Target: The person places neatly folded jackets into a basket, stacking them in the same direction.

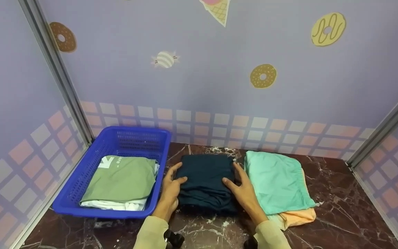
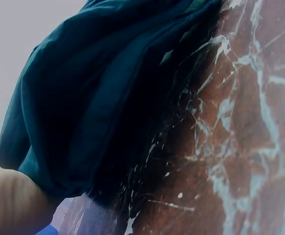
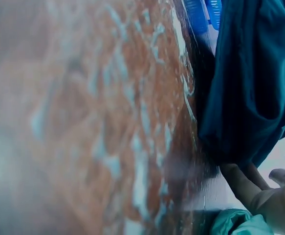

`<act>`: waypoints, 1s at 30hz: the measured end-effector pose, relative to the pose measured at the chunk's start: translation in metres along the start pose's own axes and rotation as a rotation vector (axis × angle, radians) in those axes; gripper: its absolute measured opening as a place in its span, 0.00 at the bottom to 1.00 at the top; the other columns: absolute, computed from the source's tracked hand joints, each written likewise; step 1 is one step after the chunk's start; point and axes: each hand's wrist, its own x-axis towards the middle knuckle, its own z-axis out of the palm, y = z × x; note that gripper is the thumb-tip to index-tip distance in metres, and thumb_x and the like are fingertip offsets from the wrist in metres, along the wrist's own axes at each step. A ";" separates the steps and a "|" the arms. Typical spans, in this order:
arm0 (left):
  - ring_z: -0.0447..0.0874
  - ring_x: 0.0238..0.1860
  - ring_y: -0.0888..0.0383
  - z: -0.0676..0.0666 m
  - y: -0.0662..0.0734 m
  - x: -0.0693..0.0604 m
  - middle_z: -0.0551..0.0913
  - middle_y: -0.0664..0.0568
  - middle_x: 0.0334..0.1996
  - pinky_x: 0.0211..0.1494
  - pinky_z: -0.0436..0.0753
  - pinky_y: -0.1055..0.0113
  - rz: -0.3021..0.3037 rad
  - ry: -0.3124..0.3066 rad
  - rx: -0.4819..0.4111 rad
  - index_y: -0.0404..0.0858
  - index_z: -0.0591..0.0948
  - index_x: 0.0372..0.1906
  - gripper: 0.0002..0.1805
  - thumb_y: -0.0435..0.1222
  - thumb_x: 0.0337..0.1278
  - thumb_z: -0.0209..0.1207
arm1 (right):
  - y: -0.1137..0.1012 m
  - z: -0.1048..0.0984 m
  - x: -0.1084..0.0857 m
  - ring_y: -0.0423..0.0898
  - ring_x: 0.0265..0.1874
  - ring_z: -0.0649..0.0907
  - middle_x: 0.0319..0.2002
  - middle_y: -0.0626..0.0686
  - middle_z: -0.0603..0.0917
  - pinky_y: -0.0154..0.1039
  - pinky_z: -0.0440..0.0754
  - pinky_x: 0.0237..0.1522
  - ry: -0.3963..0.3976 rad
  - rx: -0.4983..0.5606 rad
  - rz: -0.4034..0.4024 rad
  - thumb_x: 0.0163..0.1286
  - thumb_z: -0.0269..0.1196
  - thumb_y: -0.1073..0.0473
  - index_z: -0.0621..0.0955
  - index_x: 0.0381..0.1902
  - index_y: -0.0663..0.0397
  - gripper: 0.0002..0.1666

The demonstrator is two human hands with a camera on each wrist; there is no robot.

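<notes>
A folded dark navy garment (image 1: 206,176) lies on the marble-patterned table, its near edge bunched in several layers. My left hand (image 1: 171,186) holds its left side, thumb over the top. On the opposite side my right hand (image 1: 244,190) grips it, with the thumb on top and the index finger along the far right corner. In the left wrist view, part of the hand (image 2: 15,200) meets the lower end of the dark cloth (image 2: 83,107). Fingers (image 3: 240,183) touch the cloth's edge in the right wrist view; fingertips there are partly hidden.
To the left stands a blue perforated basket (image 1: 164,152) holding a folded green shirt (image 1: 123,180) on white cloth. On the right lies a folded mint-green garment (image 1: 278,183) over a peach one (image 1: 299,218). Patterned walls (image 1: 212,93) enclose the table (image 1: 344,207) at the back and sides.
</notes>
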 end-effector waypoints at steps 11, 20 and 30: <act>0.47 0.82 0.35 0.002 -0.001 -0.003 0.58 0.32 0.80 0.80 0.49 0.40 -0.037 0.080 -0.108 0.27 0.71 0.75 0.33 0.20 0.64 0.58 | 0.000 -0.003 -0.009 0.58 0.37 0.84 0.82 0.59 0.61 0.52 0.84 0.42 -0.022 0.021 0.099 0.76 0.67 0.39 0.62 0.85 0.41 0.47; 0.48 0.81 0.36 0.003 0.002 -0.005 0.57 0.32 0.80 0.80 0.50 0.41 -0.050 0.089 -0.129 0.27 0.70 0.75 0.33 0.20 0.65 0.57 | 0.006 0.002 -0.011 0.56 0.71 0.72 0.84 0.54 0.56 0.49 0.75 0.61 -0.061 0.326 0.135 0.78 0.66 0.46 0.60 0.86 0.43 0.46; 0.61 0.78 0.36 0.006 0.006 -0.018 0.71 0.34 0.74 0.76 0.61 0.40 0.092 0.058 0.230 0.31 0.78 0.70 0.29 0.21 0.62 0.60 | 0.007 0.001 -0.008 0.56 0.81 0.60 0.81 0.63 0.63 0.55 0.61 0.77 0.000 0.314 -0.057 0.73 0.70 0.65 0.65 0.81 0.63 0.44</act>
